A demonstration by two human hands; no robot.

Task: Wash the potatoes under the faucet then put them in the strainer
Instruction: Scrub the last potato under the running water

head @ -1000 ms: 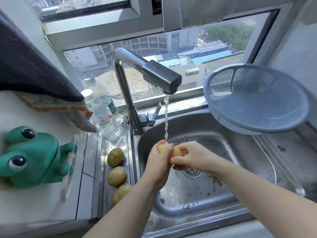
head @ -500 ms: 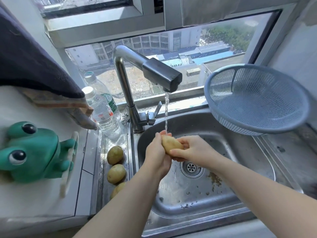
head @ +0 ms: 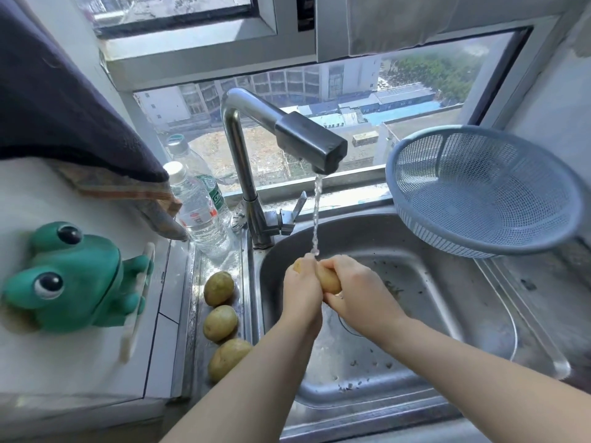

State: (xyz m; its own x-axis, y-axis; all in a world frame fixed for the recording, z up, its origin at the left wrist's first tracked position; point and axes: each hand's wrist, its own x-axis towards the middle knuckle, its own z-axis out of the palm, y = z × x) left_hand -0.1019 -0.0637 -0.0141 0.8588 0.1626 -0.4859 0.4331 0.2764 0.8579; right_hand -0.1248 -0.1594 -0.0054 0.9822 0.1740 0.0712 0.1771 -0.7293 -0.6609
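While under faucet [head: 307, 146], potato [head: 330, 279] between grips [head: 302, 292] [head: 359, 295]

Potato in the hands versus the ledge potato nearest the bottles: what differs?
The held potato sits between left hand and right hand under the faucet stream; the ledge potato lies untouched beside the sink. The held potato is mostly hidden; the ledge potato shows whole. Both have yellowish-brown skin.

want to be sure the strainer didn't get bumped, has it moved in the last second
No. The strainer keeps the same place right of the faucet, over the sink's back right corner; only the camera shifted.
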